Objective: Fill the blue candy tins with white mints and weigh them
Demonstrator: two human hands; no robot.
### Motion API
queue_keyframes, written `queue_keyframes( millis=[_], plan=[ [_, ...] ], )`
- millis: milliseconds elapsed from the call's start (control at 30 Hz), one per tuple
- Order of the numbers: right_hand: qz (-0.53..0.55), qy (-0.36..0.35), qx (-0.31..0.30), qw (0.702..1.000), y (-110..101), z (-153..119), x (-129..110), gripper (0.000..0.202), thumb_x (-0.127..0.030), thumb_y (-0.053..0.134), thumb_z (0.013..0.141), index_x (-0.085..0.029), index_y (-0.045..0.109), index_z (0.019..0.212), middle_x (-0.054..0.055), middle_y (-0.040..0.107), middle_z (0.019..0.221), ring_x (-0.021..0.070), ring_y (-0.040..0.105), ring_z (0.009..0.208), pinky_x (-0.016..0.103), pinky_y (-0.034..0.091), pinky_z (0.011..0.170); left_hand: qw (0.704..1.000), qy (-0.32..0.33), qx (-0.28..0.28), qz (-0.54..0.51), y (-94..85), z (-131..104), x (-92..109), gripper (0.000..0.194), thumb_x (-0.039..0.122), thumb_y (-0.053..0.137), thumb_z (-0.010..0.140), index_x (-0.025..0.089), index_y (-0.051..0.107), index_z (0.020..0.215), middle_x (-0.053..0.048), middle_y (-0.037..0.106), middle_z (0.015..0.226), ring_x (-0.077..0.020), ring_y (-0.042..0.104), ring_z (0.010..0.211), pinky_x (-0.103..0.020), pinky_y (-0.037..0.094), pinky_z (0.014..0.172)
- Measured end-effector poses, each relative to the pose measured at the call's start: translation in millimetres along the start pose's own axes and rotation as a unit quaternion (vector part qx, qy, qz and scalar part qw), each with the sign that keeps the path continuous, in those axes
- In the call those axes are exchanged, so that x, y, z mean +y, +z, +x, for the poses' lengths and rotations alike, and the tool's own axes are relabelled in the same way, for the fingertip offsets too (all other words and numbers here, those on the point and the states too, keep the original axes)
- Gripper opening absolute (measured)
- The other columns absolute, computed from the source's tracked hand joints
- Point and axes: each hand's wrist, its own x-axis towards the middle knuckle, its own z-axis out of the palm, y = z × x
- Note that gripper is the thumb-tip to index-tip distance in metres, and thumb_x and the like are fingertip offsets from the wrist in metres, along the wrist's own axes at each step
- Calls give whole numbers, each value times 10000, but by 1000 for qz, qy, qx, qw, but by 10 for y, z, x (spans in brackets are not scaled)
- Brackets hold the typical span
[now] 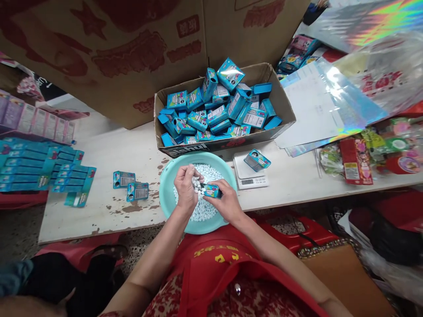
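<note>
Left hand (186,187), fingers curled, holds white pellets (198,184) against the small blue box (210,190) gripped by the right hand (227,200), above a pellet-filled basin (168,193) (round, mint-green).

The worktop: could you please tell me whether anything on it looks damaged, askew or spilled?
The worktop looks damaged: its pale coating has flaked off in dark patches left of the basin. A blue box lies askew on the scale, jutting past its right edge. No white pieces show spilled around the basin.
</note>
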Motion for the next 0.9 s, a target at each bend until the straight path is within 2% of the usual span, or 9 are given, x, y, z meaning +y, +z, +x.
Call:
queue_keyframes(
  millis=[200, 400, 500, 600, 767, 900],
  plan=[
    [14, 3, 13, 1000, -11, -12, -6, 289, -235, 734, 700, -238, 635, 971, 31, 601, 935, 210, 600, 911, 353, 487, 825, 1000, -20, 11, 13, 30, -1, 6, 284, 394, 677, 747, 174, 504, 699, 43, 512, 586, -78, 522, 480, -181, 394, 420],
    [29, -15, 17, 999, -46, -7, -81, 293, -228, 733, 710, -242, 630, 984, 27, 600, 946, 200, 595, 920, 342, 483, 828, 1000, -8, -16, 18, 67, -59, 90, 298, 407, 679, 753, 178, 496, 702, 51, 500, 566, -54, 454, 418, -164, 309, 352],
    [36, -16, 18, 999, -10, 16, -17, 304, -211, 746, 691, -228, 635, 974, 29, 600, 936, 201, 598, 911, 340, 482, 822, 999, -3, -21, 34, 62, -31, 27, 313, 431, 692, 735, 180, 505, 719, 60, 488, 536, -47, 420, 387, -163, 291, 341],
    [40, 13, 12, 999, 40, 32, 81, 292, -203, 755, 669, -216, 644, 938, 26, 600, 900, 200, 604, 869, 344, 487, 806, 999, -34, -1, 39, 43, 25, -56, 346, 445, 704, 716, 177, 486, 695, 69, 463, 518, -39, 396, 375, -153, 268, 333],
    [63, 10, 30, 998, 68, 2, 123, 310, -253, 753, 681, -234, 642, 970, 28, 608, 951, 205, 594, 927, 348, 475, 848, 1000, -4, -11, 3, 19, 21, -57, 299, 408, 658, 774, 176, 482, 706, 60, 476, 524, -61, 463, 427, -161, 336, 382],
    [63, 37, 37, 997, 93, 21, 166, 292, -275, 758, 668, -230, 655, 937, 24, 612, 917, 209, 598, 897, 351, 475, 830, 1000, 11, 12, 3, 11, 14, -127, 292, 391, 656, 772, 170, 485, 686, 57, 472, 500, -80, 505, 463, -177, 396, 432]
  ],
)
